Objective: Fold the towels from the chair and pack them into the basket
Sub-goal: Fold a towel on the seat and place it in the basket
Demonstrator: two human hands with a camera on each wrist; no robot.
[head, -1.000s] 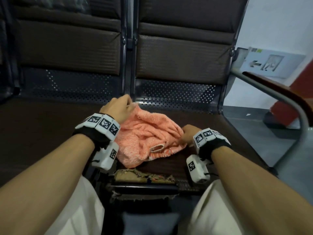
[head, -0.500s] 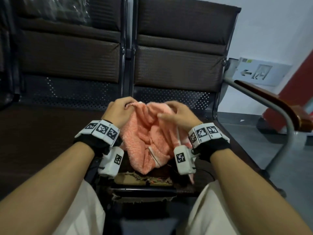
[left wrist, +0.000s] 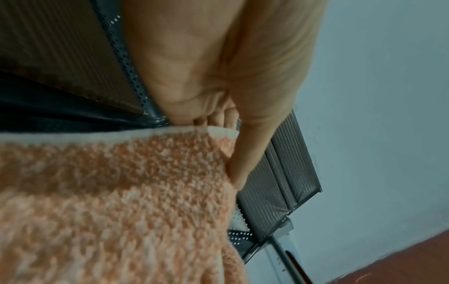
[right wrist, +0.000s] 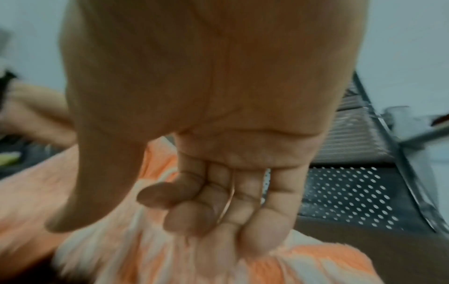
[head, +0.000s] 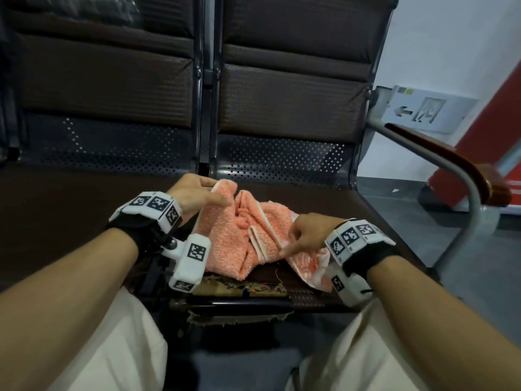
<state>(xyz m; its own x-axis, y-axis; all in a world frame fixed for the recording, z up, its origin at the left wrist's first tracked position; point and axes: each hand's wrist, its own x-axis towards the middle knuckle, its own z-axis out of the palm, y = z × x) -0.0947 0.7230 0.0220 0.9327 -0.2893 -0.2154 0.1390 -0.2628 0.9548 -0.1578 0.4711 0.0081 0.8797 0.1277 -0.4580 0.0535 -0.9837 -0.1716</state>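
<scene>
An orange towel [head: 234,235] with a white hem lies crumpled on the dark chair seat [head: 70,221] in front of me. My left hand [head: 210,194] pinches its far left corner, and the left wrist view shows the thumb on top of the towel [left wrist: 109,201] with the fingers behind the hem. My right hand [head: 290,244] hovers at the towel's near right side, beside a folded hem. In the right wrist view its fingers [right wrist: 189,215] are curled into the palm, the thumb stands apart, and nothing lies between them above the towel [right wrist: 316,265]. No basket is in view.
The seat's front edge [head: 239,289] is torn and frayed just below the towel. A metal armrest with a wooden top [head: 451,165] curves along the right side. A second seat lies to the left, with padded backrests [head: 293,88] behind.
My right hand has come off the towel's top and moved down to its near right side. The towel has spread out to the right. My left hand keeps its corner.
</scene>
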